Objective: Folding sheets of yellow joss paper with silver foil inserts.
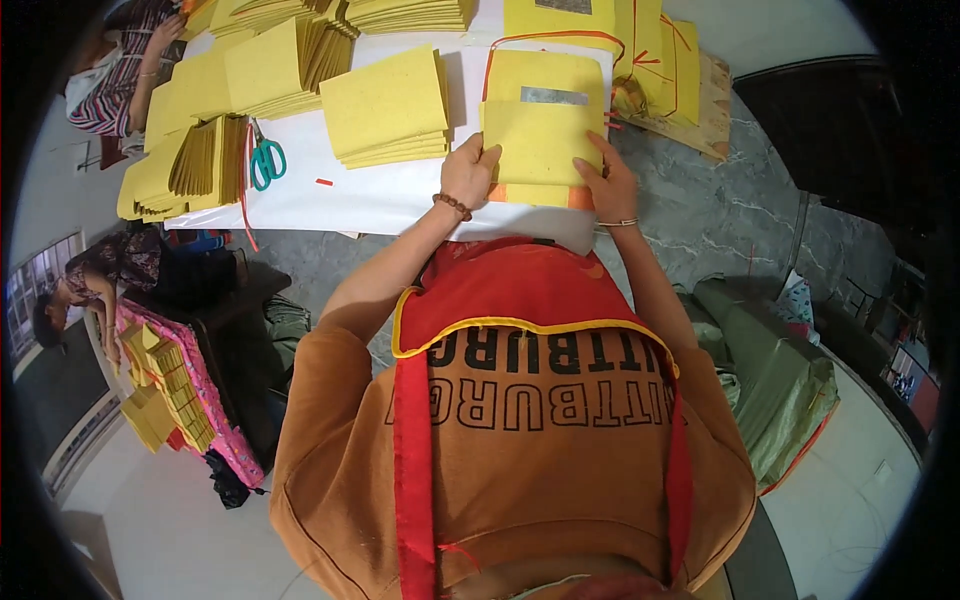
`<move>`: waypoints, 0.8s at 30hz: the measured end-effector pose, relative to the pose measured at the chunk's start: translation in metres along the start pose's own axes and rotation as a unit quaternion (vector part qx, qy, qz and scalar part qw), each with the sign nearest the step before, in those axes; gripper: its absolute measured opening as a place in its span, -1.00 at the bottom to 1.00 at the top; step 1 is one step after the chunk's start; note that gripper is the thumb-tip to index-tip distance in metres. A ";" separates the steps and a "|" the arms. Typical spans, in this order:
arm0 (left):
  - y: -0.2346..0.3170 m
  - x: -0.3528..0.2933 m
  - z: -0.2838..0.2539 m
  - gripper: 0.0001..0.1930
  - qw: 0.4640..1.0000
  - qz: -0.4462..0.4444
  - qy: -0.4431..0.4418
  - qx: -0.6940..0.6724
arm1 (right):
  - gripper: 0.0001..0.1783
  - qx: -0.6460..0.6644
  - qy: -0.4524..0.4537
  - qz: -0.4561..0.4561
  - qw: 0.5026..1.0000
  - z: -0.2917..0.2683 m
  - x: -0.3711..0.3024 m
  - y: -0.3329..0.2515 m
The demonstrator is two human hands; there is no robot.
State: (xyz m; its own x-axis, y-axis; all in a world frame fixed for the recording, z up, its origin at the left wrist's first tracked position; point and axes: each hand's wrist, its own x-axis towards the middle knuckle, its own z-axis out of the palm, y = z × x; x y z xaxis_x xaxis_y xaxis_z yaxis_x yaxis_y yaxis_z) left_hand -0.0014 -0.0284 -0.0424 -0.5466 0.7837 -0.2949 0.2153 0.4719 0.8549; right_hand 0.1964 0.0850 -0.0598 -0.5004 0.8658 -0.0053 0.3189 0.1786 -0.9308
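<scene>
Near the table's front edge, a stack of yellow paper (pixel 540 135) sits between my hands. A silver patch (pixel 553 96) shows near its upper part, and an orange strip lies along its near edge. My left hand (pixel 470 172) grips the left side, its thumb at the edge and the fingers folded. At the right side my right hand (pixel 608 180) holds the stack with the thumb over the top; some of its fingers are hidden. A red cord (pixel 545 36) loops round behind the stack.
Folded yellow paper piles (pixel 385 105) lie to the left, with teal-handled scissors (pixel 266 160) by them on the white table (pixel 310 205). Tied yellow bundles (pixel 660 75) stand on a wooden board (pixel 715 105) at right. Two other people are on the left, one handling yellow paper.
</scene>
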 end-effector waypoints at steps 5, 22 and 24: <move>-0.013 0.007 0.005 -0.72 0.998 0.022 0.010 -0.059 | -0.46 0.013 -0.010 0.048 0.999 0.001 0.004 -0.003; 0.048 0.001 0.011 -0.50 0.832 0.431 -0.002 0.349 | -0.48 0.000 -0.007 0.059 0.998 0.000 0.008 -0.011; 0.027 0.007 0.019 -0.43 0.816 0.413 -0.014 0.405 | -0.48 -0.048 -0.018 0.069 0.996 -0.001 0.007 -0.019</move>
State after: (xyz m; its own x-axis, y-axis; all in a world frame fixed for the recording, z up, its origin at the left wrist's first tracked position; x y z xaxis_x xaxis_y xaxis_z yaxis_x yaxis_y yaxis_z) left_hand 0.0158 -0.0025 -0.0294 0.0718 0.9729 0.2198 0.9710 -0.1186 0.2077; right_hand 0.1875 0.0880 -0.0416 -0.4752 0.8679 -0.1448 0.4611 0.1055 -0.8811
